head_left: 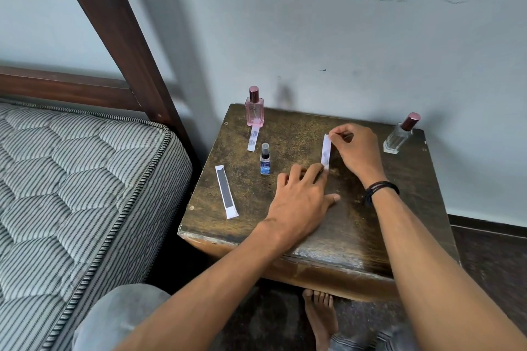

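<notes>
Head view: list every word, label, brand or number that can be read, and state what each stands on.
No text can be read here.
On the pink bottle: faint print on the front, too blurred.
On the small blue bottle: label print, too small.
On the held paper strip: dark smudges, no letters made out.
On the clear bottle: no print visible.
</notes>
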Demonstrator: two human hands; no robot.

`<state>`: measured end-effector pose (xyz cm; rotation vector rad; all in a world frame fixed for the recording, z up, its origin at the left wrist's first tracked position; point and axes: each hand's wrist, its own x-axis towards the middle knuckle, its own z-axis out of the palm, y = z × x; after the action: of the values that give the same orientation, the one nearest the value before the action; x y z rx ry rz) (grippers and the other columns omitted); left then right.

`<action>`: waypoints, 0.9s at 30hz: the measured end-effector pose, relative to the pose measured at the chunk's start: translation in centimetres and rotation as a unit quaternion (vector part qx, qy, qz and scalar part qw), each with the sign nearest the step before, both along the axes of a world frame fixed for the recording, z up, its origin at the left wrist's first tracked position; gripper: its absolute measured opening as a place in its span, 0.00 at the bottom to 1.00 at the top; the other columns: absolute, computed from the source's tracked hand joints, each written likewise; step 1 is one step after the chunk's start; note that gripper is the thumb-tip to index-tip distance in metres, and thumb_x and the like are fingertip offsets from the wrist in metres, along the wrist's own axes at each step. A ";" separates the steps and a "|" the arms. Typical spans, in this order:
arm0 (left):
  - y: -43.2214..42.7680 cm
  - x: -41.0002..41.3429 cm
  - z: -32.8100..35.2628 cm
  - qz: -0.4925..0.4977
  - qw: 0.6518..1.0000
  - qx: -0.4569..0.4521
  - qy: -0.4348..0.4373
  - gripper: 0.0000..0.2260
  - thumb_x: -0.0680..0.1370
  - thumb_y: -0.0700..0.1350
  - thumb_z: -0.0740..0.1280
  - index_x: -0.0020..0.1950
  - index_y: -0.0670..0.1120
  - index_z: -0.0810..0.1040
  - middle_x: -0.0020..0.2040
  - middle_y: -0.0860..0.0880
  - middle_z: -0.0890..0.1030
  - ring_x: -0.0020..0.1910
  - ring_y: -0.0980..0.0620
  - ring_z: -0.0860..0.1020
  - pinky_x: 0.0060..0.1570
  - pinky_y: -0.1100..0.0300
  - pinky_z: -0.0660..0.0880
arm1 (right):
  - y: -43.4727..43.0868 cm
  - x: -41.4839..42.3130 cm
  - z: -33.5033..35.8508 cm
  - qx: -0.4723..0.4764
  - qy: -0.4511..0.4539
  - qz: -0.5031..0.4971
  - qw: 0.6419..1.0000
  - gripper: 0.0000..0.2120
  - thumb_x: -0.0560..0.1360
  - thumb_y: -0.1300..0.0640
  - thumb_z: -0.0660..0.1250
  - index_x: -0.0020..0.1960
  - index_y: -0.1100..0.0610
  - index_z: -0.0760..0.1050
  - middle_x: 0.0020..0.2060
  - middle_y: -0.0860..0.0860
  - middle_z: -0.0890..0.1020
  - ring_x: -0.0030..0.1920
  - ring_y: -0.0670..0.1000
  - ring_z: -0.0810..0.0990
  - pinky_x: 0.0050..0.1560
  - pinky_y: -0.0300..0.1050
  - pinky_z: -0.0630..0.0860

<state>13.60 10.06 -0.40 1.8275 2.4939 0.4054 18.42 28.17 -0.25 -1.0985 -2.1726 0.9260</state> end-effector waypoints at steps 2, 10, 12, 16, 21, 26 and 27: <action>0.4 -0.3 0.0 0.010 1.000 -0.009 -0.002 0.27 0.81 0.63 0.58 0.73 0.46 0.70 0.72 0.51 0.70 0.66 0.44 0.69 0.60 0.44 0.70 | 0.5 -0.3 -0.1 0.004 -0.001 0.001 1.000 0.04 0.77 0.56 0.70 0.45 0.50 0.83 0.42 0.45 0.84 0.46 0.45 0.81 0.52 0.41 0.76; 1.3 -0.7 0.5 0.023 0.998 -0.044 -0.026 0.29 0.81 0.66 0.56 0.75 0.48 0.68 0.74 0.52 0.67 0.68 0.43 0.66 0.63 0.42 0.66 | 1.4 -1.3 -0.5 0.026 -0.044 -0.008 0.999 0.05 0.77 0.52 0.69 0.47 0.48 0.84 0.45 0.44 0.84 0.47 0.46 0.80 0.51 0.47 0.78; 1.3 -0.6 0.6 0.024 0.999 -0.042 -0.024 0.29 0.81 0.65 0.57 0.74 0.48 0.69 0.73 0.51 0.68 0.67 0.43 0.67 0.62 0.42 0.67 | 1.3 -1.4 -0.5 0.029 -0.056 -0.012 0.998 0.05 0.77 0.52 0.69 0.48 0.48 0.84 0.46 0.44 0.84 0.47 0.46 0.80 0.50 0.46 0.77; 1.3 -0.8 0.8 0.024 0.998 -0.046 -0.033 0.28 0.81 0.65 0.57 0.74 0.48 0.69 0.73 0.52 0.68 0.68 0.43 0.66 0.63 0.42 0.67 | 1.1 -1.3 -0.5 0.028 -0.068 -0.019 0.997 0.04 0.78 0.52 0.68 0.46 0.46 0.82 0.45 0.42 0.83 0.47 0.45 0.79 0.49 0.45 0.76; 1.1 -0.7 1.0 0.022 0.998 -0.051 -0.037 0.28 0.82 0.64 0.57 0.75 0.48 0.69 0.74 0.52 0.67 0.68 0.44 0.66 0.64 0.43 0.66 | 0.9 -1.3 -0.4 0.032 -0.070 -0.025 0.997 0.05 0.78 0.52 0.68 0.44 0.44 0.80 0.44 0.42 0.81 0.46 0.45 0.77 0.48 0.44 0.75; 1.0 -0.8 0.9 0.021 0.998 -0.046 -0.038 0.28 0.81 0.64 0.57 0.75 0.48 0.69 0.73 0.52 0.68 0.68 0.44 0.66 0.64 0.43 0.67 | 0.9 -1.3 -0.5 0.037 -0.077 -0.031 0.996 0.05 0.78 0.52 0.68 0.45 0.45 0.80 0.43 0.41 0.80 0.45 0.45 0.77 0.45 0.42 0.71; 1.0 -0.8 0.9 0.021 0.998 -0.046 -0.037 0.28 0.81 0.64 0.58 0.75 0.48 0.69 0.73 0.52 0.68 0.68 0.44 0.66 0.64 0.43 0.67 | 0.9 -1.3 -0.5 0.038 -0.078 -0.031 0.996 0.05 0.78 0.52 0.68 0.45 0.45 0.80 0.43 0.41 0.80 0.45 0.45 0.77 0.46 0.42 0.72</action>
<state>12.79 11.07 0.50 1.6978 2.4606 0.3463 17.11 29.10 -0.76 -1.2303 -2.2634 0.7470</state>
